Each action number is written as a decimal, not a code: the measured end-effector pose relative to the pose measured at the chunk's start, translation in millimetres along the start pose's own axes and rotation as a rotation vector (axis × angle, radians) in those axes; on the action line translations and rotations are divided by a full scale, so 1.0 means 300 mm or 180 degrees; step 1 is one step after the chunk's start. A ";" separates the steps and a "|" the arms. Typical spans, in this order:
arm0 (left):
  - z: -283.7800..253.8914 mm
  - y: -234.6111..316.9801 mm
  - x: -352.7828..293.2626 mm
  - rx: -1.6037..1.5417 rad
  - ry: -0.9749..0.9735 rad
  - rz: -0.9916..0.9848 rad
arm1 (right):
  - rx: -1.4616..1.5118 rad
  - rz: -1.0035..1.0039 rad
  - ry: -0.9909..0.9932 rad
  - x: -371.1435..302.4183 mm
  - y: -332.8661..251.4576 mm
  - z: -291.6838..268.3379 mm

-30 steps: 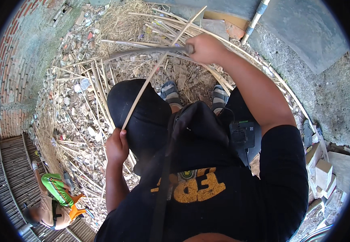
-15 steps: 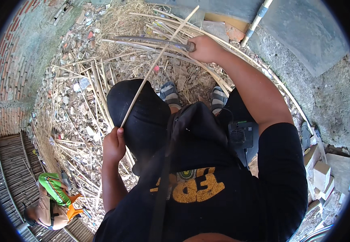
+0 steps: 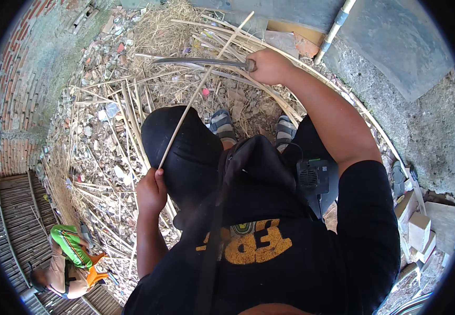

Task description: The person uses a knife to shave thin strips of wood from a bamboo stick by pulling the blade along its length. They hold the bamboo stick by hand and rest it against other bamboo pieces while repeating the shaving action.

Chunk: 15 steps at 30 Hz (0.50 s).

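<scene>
My left hand (image 3: 152,192) is closed around the lower end of a long, thin bamboo strip (image 3: 190,107), thumb along it. The strip slants up and away to the right, passing over my left knee. Farther out, my right hand (image 3: 270,66) grips the handle of a machete (image 3: 196,61), whose long, slightly curved dark blade points left. Blade and strip cross near the strip's upper half; whether they touch I cannot tell.
Split bamboo strips (image 3: 129,113) lie scattered on stony, littered ground around my sandalled feet (image 3: 221,125). A pipe (image 3: 335,30) leans by the concrete wall at the right. White blocks (image 3: 419,231) stand lower right. Another person (image 3: 67,268) sits at lower left by a bamboo-slat surface.
The machete blade has turned slightly, its tip now a little lower, and my right hand has shifted slightly down and right. My left hand still holds the strip, barely moved.
</scene>
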<state>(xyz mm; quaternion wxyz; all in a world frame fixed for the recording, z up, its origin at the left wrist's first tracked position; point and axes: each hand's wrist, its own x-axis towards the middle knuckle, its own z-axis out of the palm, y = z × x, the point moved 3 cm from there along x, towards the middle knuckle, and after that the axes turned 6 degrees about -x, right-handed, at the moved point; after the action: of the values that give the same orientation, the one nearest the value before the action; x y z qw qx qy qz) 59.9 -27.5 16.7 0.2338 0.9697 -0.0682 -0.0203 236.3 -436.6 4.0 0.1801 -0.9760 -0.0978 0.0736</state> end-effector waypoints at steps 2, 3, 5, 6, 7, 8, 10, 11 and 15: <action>0.003 -0.010 -0.003 -0.0056 -0.0036 -0.0040 | -0.0041 -0.0160 0.0186 -0.006 -0.024 0.015; 0.011 -0.024 -0.010 -0.0121 -0.0026 -0.0066 | -0.0068 -0.0265 0.0173 -0.029 -0.073 -0.003; 0.021 -0.032 -0.014 -0.0084 0.0070 -0.0005 | -0.0265 -0.0357 0.0036 -0.067 -0.163 -0.027; 0.026 -0.031 -0.014 -0.0068 0.0113 0.0044 | -0.0168 -0.0309 0.0144 -0.052 -0.134 -0.023; 0.028 -0.026 -0.012 -0.0069 0.0070 0.0054 | -0.0058 -0.0241 0.0238 -0.027 -0.078 -0.009; 0.028 -0.021 -0.003 -0.0070 0.0029 0.0062 | 0.0051 -0.0173 0.0333 -0.007 -0.022 0.005; 0.016 -0.012 0.016 -0.0102 0.0004 0.0026 | 0.0158 0.0135 0.0417 0.013 0.024 -0.021; 0.011 -0.008 0.015 -0.0139 -0.0040 -0.0016 | 0.0105 0.0118 0.0416 0.013 0.039 -0.025; 0.004 -0.022 -0.006 -0.0174 -0.0045 -0.0112 | 0.0240 -0.0209 0.0435 -0.003 -0.020 0.004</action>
<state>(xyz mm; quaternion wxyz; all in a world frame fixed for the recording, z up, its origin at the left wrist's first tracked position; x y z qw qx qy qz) 58.7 -21.9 12.5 0.2593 0.9638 -0.0523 -0.0331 234.2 -430.9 5.2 0.2254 -0.9675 -0.1145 0.0044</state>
